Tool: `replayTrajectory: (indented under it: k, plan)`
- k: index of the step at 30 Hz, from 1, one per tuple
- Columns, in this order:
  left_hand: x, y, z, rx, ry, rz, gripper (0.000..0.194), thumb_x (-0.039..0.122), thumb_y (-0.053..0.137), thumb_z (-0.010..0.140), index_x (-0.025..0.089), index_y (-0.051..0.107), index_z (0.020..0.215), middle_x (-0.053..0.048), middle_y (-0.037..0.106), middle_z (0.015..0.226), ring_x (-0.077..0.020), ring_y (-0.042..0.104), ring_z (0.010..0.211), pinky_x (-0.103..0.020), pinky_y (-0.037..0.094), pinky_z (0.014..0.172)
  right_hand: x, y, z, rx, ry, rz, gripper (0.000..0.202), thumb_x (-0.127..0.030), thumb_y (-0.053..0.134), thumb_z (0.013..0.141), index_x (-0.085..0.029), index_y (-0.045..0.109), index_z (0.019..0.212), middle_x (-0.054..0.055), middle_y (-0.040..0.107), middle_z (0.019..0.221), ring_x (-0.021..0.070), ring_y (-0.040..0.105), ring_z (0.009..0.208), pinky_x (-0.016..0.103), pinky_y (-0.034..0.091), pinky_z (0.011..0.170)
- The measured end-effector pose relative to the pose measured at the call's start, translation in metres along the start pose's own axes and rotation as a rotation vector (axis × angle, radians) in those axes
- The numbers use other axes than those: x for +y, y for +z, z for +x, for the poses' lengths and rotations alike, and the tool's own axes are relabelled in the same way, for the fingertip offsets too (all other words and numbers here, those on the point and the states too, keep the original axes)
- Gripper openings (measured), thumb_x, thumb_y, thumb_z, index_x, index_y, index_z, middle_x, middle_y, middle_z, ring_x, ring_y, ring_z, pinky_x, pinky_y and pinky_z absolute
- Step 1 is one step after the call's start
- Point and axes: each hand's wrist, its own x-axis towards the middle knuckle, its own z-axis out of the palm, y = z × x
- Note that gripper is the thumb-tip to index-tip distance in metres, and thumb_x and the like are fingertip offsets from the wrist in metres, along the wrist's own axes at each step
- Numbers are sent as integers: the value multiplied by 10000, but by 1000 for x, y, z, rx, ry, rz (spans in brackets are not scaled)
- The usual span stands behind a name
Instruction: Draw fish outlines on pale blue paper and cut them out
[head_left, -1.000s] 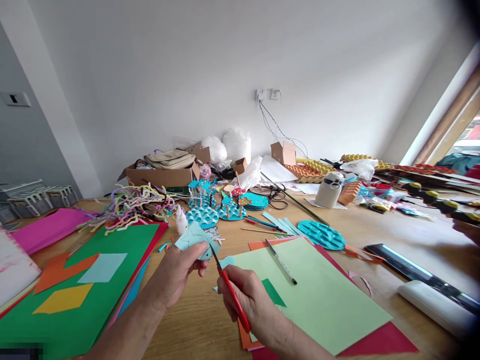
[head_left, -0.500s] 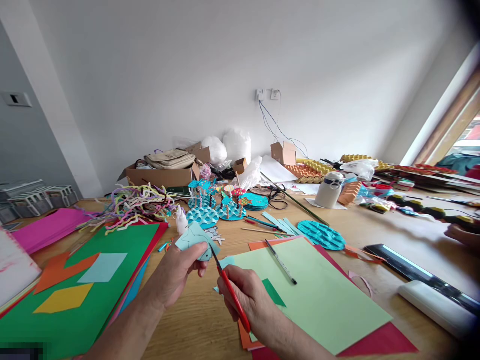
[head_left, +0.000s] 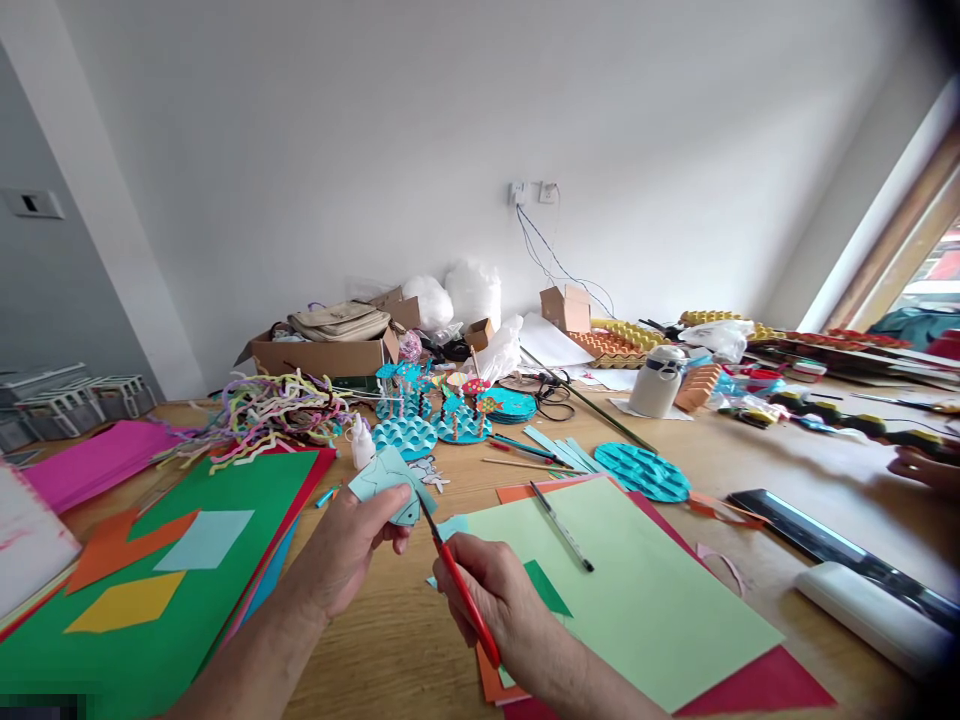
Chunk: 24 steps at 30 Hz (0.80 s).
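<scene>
My left hand (head_left: 360,545) pinches a piece of light blue paper (head_left: 386,478) with a fish-like outline drawn on it, thumb on top. In my right hand (head_left: 499,590) are red-handled scissors (head_left: 466,600), my fingers wrapped round the handles. Their blades meet the right edge of the blue paper, where a strip stands away from the rest. Below the hands is bare wood. A white glue bottle (head_left: 362,443) stands just beyond my left hand. A pen (head_left: 561,527) lies on pale green paper (head_left: 660,590) to the right.
Green sheets (head_left: 247,510) with orange, blue and yellow pieces lie left. Behind are fuzzy pipe cleaners (head_left: 274,415), blue wavy bases with paper fish (head_left: 461,420), and a cardboard box (head_left: 322,355). A textured blue disc (head_left: 643,471) lies right; another person's hand (head_left: 919,468) shows at the far right.
The scissors' blades have shifted slightly at the paper's right edge, and the cut strip stands further from the piece. Both hands stay almost in place.
</scene>
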Motion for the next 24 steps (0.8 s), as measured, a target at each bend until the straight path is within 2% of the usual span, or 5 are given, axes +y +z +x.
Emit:
replayTrajectory:
  k: [11,24]
  plan:
    - [5,6,-1,-23,17,19,216,312,604,683,184,476,563,40,481,537,-104,437,508,-215,386,431,-1,-1,0,-13,-1,5,347,-410,390,893,-184,410,631,-55,361,522,72,306,487,172,251,427]
    - [0,2,-1,-35,7,-33,206,298,604,708,180,496,578,35,499,548,-101,445,507,-211,386,432,0,0,1,-7,-8,5,358,-431,401,887,-183,416,629,-58,357,507,70,306,475,176,246,421]
